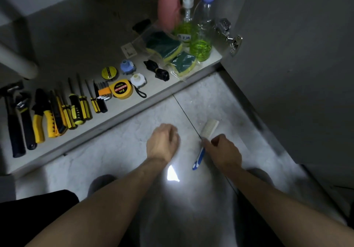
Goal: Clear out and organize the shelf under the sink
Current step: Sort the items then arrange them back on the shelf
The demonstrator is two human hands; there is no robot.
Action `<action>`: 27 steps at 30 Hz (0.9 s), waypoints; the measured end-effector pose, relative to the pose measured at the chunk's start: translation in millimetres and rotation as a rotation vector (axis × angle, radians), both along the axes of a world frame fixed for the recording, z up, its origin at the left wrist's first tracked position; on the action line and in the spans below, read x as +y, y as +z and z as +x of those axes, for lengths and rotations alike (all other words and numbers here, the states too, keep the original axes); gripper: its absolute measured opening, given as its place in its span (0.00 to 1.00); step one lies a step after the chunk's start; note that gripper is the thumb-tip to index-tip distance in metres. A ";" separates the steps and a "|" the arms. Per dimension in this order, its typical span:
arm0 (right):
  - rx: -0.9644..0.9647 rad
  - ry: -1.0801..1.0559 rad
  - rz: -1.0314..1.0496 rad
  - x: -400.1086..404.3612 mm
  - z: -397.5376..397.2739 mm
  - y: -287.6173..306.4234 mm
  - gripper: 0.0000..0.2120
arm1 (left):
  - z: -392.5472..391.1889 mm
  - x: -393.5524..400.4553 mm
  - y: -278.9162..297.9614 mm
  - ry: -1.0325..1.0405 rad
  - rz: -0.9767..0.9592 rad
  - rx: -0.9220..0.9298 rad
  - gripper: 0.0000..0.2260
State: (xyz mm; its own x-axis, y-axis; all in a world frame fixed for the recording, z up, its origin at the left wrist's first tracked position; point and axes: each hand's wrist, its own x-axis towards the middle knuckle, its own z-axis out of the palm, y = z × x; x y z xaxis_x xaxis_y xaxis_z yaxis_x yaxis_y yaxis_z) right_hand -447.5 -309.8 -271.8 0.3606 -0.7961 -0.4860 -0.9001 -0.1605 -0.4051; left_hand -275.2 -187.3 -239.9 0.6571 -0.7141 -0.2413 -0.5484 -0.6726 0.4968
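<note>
The low shelf [122,110] under the sink runs across the upper left. On it lie a row of yellow-and-black tools [57,110], a yellow tape measure [122,89], bagged green-yellow sponges [168,49], a pink bottle [168,7], a pump bottle [186,22] and a clear bottle [203,30] with green liquid. My right hand [224,153] is over the floor, shut on a scrub brush [207,130] with white bristles and a blue-white handle. My left hand [162,141] hovers beside it with fingers curled and nothing in it.
The open cabinet door [297,65] stands at the right, its metal hinge [235,43] near the bottles. A white drain pipe [15,61] comes down at the left. Pale marble floor tiles [115,151] lie in front of the shelf. My knees are at the bottom.
</note>
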 end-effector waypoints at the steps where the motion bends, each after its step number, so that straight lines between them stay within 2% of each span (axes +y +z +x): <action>1: 0.023 0.030 0.019 6.3 -0.2 -1.5 0.18 | 14.4 -2.5 9.9 -0.024 -0.076 -0.081 0.06; 5: -0.034 -0.013 0.116 18.0 8.7 -14.3 0.11 | 75.2 -14.6 53.3 -0.168 -0.222 -0.396 0.08; 8: -0.201 -0.096 0.177 18.8 18.8 -12.9 0.07 | 108.3 -21.1 70.3 -0.079 -0.236 -0.505 0.12; 10: -0.330 -0.116 0.180 17.4 26.7 -6.7 0.06 | 126.4 -26.2 74.9 -0.027 -0.176 -0.491 0.16; 13: -0.496 -0.073 0.116 14.7 41.1 8.9 0.03 | 145.6 -31.8 76.2 -0.054 -0.048 -0.410 0.21; 14: -0.542 -0.046 0.076 12.9 46.6 15.0 0.01 | 149.0 -32.0 75.8 -0.066 -0.035 -0.404 0.20; 17: -0.691 0.028 -0.012 7.2 68.2 38.4 0.06 | 152.0 -27.7 73.6 -0.066 -0.053 -0.418 0.16; 20: -0.818 0.103 -0.036 0.3 103.6 67.5 0.09 | 153.0 -26.0 73.2 -0.063 -0.069 -0.404 0.15; 23: -0.879 0.100 -0.057 -9.2 150.3 93.0 0.11 | 155.5 -28.3 77.2 -0.044 -0.110 -0.380 0.17; 27: -0.783 0.071 0.039 -18.5 215.1 111.6 0.07 | 164.4 -22.2 82.0 0.109 -0.161 -0.391 0.13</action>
